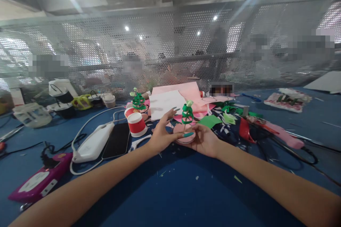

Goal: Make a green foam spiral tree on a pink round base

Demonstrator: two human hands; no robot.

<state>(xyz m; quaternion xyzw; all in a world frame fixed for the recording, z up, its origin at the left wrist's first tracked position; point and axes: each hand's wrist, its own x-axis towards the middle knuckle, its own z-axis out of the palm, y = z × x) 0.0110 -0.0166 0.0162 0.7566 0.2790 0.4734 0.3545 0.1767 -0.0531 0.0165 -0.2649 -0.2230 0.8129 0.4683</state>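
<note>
A small paper craft stands upright in front of me: a green spiral paper strip winds around a thin stem, with a pale green piece at its top. Its round pink base rests in my right hand, whose fingers close around the right side and underneath. My left hand is at the left of the base, fingers stretched up and apart. Its thumb, with a teal nail, lies across the front of the base. A similar green spiral craft stands farther back at the left.
Red-and-white paper cups, a black phone, a white power bank-like device and a purple power strip lie left. Paper sheets are behind. A pink glue gun, green scraps and cables lie right.
</note>
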